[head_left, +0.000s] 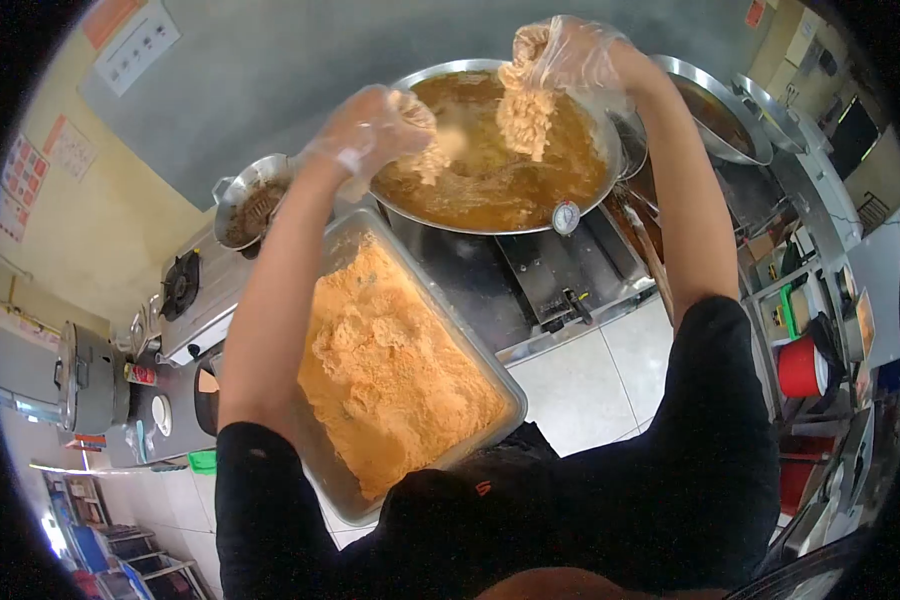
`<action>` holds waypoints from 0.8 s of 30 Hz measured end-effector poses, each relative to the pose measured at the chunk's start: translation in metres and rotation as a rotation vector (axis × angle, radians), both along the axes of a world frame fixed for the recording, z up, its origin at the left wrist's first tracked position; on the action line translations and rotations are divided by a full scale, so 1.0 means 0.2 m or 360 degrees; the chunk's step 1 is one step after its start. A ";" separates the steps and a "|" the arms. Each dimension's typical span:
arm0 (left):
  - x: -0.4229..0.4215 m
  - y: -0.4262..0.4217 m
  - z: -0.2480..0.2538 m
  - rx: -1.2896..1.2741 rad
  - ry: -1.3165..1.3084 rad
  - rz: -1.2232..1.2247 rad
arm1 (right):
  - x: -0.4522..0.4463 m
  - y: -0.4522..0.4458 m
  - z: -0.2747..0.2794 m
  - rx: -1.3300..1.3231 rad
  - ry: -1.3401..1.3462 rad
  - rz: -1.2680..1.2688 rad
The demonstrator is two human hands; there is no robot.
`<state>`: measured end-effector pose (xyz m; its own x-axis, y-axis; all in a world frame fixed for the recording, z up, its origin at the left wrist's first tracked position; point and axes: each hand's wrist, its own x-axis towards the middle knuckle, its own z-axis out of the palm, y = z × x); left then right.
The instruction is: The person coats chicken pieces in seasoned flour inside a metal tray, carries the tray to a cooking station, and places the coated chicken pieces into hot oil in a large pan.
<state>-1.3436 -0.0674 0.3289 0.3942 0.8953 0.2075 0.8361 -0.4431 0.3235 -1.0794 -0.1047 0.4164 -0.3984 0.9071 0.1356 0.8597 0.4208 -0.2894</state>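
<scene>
Both my hands wear clear plastic gloves and are raised over a wide round pan [470,222] of brown, bubbling oil. My left hand [375,130], above the pan's left side, is closed on a piece of flour-coated food [430,160]. My right hand [560,58], above the far right side, grips another coated piece [525,120] that hangs over the oil. A dial thermometer [566,217] is on the pan's near rim. Below my left forearm, a large tray [505,375] holds orange, clumpy flour [400,370].
A smaller pot [238,215] stands left of the oil pan, beside a gas burner [180,285]. Another large pan [720,125] is at the right. A tall metal pot [90,380] stands far left. Shelves with a red container [798,367] are at the right.
</scene>
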 end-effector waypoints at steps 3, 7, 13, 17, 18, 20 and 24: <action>0.22 0.07 -0.12 -0.0279 0.0034 -0.0097 | 0.16 0.20 -0.19 0.0069 -0.0349 -0.0184; 0.39 0.02 -0.24 -0.0402 0.0127 -0.0108 | 0.51 0.60 -0.72 0.0161 -0.0626 -0.0148; 0.41 0.16 -0.57 -0.0103 -0.0281 0.0078 | 0.29 0.27 -0.60 0.0279 -0.0890 -0.0281; 0.03 -0.18 -0.37 0.0278 -0.0333 -0.0046 | -0.04 0.01 -0.49 0.0900 -0.1003 -0.0092; -0.08 -0.29 -0.33 0.0289 -0.0230 -0.0171 | -0.13 -0.07 -0.49 0.0880 -0.0860 -0.0015; -0.27 -0.44 -0.45 0.0267 -0.0192 0.0020 | -0.26 -0.15 -0.64 0.0748 -0.0453 0.0258; -0.74 -0.82 -0.95 -0.0416 -0.0210 0.0337 | -0.70 -0.50 -0.89 -0.0614 0.0097 0.0272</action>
<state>-1.4920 -0.2313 0.1395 0.1796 0.9837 -0.0022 0.8438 -0.1529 0.5143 -1.2187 -0.2048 0.2386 -0.5491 0.8177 -0.1727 0.7634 0.4066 -0.5019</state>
